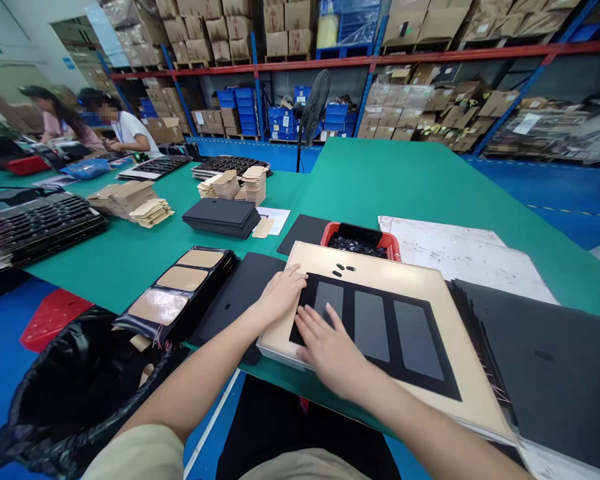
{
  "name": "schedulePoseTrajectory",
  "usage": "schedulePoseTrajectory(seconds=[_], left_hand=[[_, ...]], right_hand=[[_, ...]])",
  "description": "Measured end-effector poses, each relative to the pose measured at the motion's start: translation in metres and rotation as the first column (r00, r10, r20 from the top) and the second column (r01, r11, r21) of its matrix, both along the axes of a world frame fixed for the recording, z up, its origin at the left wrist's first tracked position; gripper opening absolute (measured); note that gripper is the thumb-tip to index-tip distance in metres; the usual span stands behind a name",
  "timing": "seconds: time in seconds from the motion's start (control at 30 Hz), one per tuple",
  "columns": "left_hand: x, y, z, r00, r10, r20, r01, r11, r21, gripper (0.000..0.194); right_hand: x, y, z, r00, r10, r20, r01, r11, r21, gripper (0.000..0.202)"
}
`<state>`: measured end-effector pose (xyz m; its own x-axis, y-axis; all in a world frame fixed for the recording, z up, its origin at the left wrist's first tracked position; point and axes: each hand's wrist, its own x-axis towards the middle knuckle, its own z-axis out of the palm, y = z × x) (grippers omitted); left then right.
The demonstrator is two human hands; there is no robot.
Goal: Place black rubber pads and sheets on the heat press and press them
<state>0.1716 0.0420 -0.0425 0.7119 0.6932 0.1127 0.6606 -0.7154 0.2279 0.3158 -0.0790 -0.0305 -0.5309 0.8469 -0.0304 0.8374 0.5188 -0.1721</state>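
Observation:
A black sheet with three grey rectangular panels (373,327) lies flat on a cream-coloured board (415,270) right in front of me. My left hand (283,291) rests at the sheet's upper left corner, fingers stretched out and touching its edge. Pressed flat over the left end of the same sheet is my right hand (325,340), its thumb spread away from the fingers. Neither hand grips anything. Several small dark oval pieces (344,269) lie on the board above the sheet.
Left of the board are black sheets (250,287) and a stack topped with tan pads (183,279). Black sheets (555,360) lie right; a red basket (393,247) stands behind. A black-lined bin (45,400) is at lower left. Two people sit at the far left.

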Motion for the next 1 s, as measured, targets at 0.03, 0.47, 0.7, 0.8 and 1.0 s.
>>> schedulePoseTrajectory(seconds=[0.03, 0.47, 0.7, 0.8, 1.0], left_hand=[[0.000, 0.000, 0.000, 1.000, -0.007, -0.004, 0.007, 1.000, -0.001, 0.026], [-0.001, -0.006, 0.011, 0.994, -0.045, -0.101, 0.049, 0.998, 0.030, 0.049], [0.002, 0.003, 0.013, 0.986, -0.049, -0.157, 0.052, 0.999, 0.009, 0.048], [0.001, 0.004, 0.020, 0.980, -0.059, -0.191, 0.052, 0.998, -0.044, 0.048], [-0.002, -0.006, 0.039, 0.922, -0.086, -0.378, -0.008, 0.970, -0.242, 0.110]], right_hand=[[-0.005, -0.012, -0.003, 1.000, 0.009, -0.012, -0.009, 1.000, -0.001, 0.052], [0.056, -0.025, 0.003, 0.933, -0.321, -0.165, 0.321, 0.947, -0.031, 0.052], [0.164, -0.019, -0.013, 0.675, -0.738, 0.024, 0.735, 0.675, 0.070, 0.059], [0.175, -0.017, -0.009, 0.692, -0.721, 0.040, 0.720, 0.693, 0.049, 0.057], [0.159, -0.050, -0.007, 0.714, -0.696, 0.081, 0.699, 0.714, -0.028, 0.071]])
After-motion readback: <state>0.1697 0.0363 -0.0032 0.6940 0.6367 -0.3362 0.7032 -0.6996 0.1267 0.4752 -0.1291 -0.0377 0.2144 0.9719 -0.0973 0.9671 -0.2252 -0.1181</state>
